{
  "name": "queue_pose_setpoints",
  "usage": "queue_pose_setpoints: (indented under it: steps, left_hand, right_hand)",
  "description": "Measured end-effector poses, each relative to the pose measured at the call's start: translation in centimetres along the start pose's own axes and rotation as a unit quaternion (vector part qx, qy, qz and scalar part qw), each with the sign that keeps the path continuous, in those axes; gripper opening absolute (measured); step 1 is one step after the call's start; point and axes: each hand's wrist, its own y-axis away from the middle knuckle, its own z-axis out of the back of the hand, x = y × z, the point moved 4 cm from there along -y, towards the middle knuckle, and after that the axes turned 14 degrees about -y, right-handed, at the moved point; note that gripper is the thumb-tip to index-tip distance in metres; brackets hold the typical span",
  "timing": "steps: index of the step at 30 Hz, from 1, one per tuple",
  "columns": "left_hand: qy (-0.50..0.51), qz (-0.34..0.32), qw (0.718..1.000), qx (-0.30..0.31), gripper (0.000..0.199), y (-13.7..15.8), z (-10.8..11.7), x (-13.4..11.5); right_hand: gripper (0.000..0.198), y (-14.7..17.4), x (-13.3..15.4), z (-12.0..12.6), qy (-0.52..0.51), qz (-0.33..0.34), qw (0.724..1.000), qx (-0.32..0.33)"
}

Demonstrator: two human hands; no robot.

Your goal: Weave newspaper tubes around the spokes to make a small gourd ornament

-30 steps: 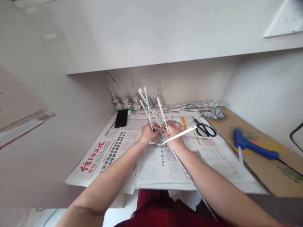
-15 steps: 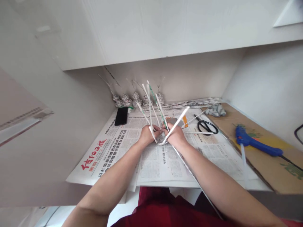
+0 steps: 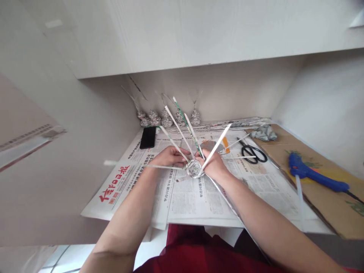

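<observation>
A small round woven paper piece (image 3: 195, 169) sits between my hands, with rolled paper tubes sticking up and outward from its rim. My right hand (image 3: 212, 163) closes on its right rim, beside a green-marked tube (image 3: 186, 127) and a thick white tube (image 3: 217, 146). My left hand (image 3: 173, 156) is at the left rim, its fingers curled about a paper tube (image 3: 174, 138). Another tube (image 3: 148, 165) points out to the left, passing under that hand. One long paper strand (image 3: 224, 197) trails from the piece under my right forearm toward my lap.
Newspaper (image 3: 184, 208) covers the table. Several woven paper gourd shapes (image 3: 167, 117) stand at the back, near a black phone (image 3: 148, 137) and a bundle of paper tubes (image 3: 227, 124). At right are black scissors (image 3: 254, 153), crumpled paper (image 3: 264, 132) and a blue glue gun (image 3: 315, 174) on cardboard (image 3: 321, 212).
My left hand has shifted a little left and away from the woven piece, whose centre shows more. A tube now stretches out flat to the left. The view has shifted slightly.
</observation>
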Motion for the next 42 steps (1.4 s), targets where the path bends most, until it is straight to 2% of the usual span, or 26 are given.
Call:
queue_pose_setpoints:
  steps: [5,12,18,21,25,29,34,38,42]
  left_hand:
    - [0.029,-0.023,0.999,0.008,0.054,-0.7,-1.9,-0.1]
    - [0.018,-0.078,0.996,-0.051,0.037,-2.4,-3.1,0.5]
    - [-0.055,-0.064,0.991,-0.104,0.034,-2.3,-2.5,0.5]
    - [-0.097,-0.053,0.986,-0.126,0.028,-2.3,-2.2,0.5]
    - [-0.058,-0.040,0.991,-0.113,0.033,-2.7,-2.4,1.5]
    - [-0.043,-0.034,0.991,-0.125,0.033,-3.0,-2.3,2.2]
    - [-0.067,-0.024,0.988,-0.140,0.028,-2.6,-2.1,1.5]
    - [-0.072,0.009,0.985,-0.154,0.029,-2.5,-2.1,1.5]
    - [-0.064,0.002,0.984,-0.167,0.025,-2.5,-2.1,1.4]
  right_hand:
    - [0.013,0.2,-0.2,-0.3,-0.012,0.010,1.000,0.020]
    - [0.014,0.4,-0.5,-0.8,-0.006,0.000,1.000,0.027]
    - [0.012,0.1,0.3,0.0,0.084,0.091,0.992,-0.015]
    - [0.013,0.0,0.4,0.4,0.154,0.108,0.981,-0.048]
    - [0.018,0.0,0.3,0.6,0.189,0.088,0.977,-0.052]
    - [0.022,0.1,0.8,0.6,0.192,0.096,0.976,-0.046]
    - [0.027,0.1,0.3,0.7,0.162,0.025,0.986,-0.045]
    - [0.030,0.1,0.0,0.7,0.152,0.010,0.987,-0.051]
    - [0.030,0.1,-0.2,0.9,0.155,-0.036,0.986,-0.041]
